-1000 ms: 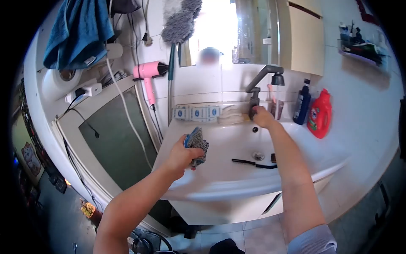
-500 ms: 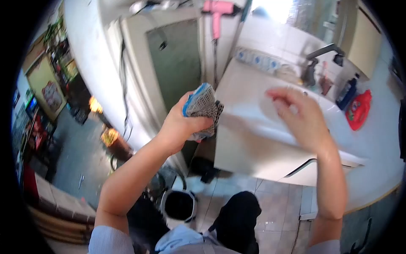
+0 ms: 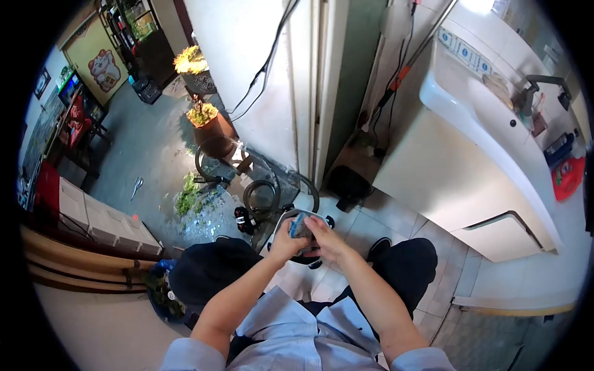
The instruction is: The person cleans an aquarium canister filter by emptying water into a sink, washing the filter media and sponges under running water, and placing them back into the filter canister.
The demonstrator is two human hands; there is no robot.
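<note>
Low in front of me, a folded grey patterned cloth [image 3: 301,229] with a blue edge is held between both hands. My left hand [image 3: 284,242] closes round its left side. The fingers of my right hand [image 3: 326,239] press on it from the right. Much of the cloth is hidden by the hands. Directly beneath is a pale bucket [image 3: 286,215] with small black wheels, partly covered by my hands and forearms; its contents cannot be made out.
At the right stands a white washbasin [image 3: 461,102] with a tap [image 3: 537,85] and a red container [image 3: 567,179]. Left of the bucket lie a coiled hose [image 3: 258,196], green leaf scraps [image 3: 187,201] and scissors [image 3: 137,187]. A potted plant [image 3: 211,133] stands by the wall.
The cloth has moved from beside the basin down over the bucket. My right hand has left the basin and joined my left on the cloth. My view has turned down and left.
</note>
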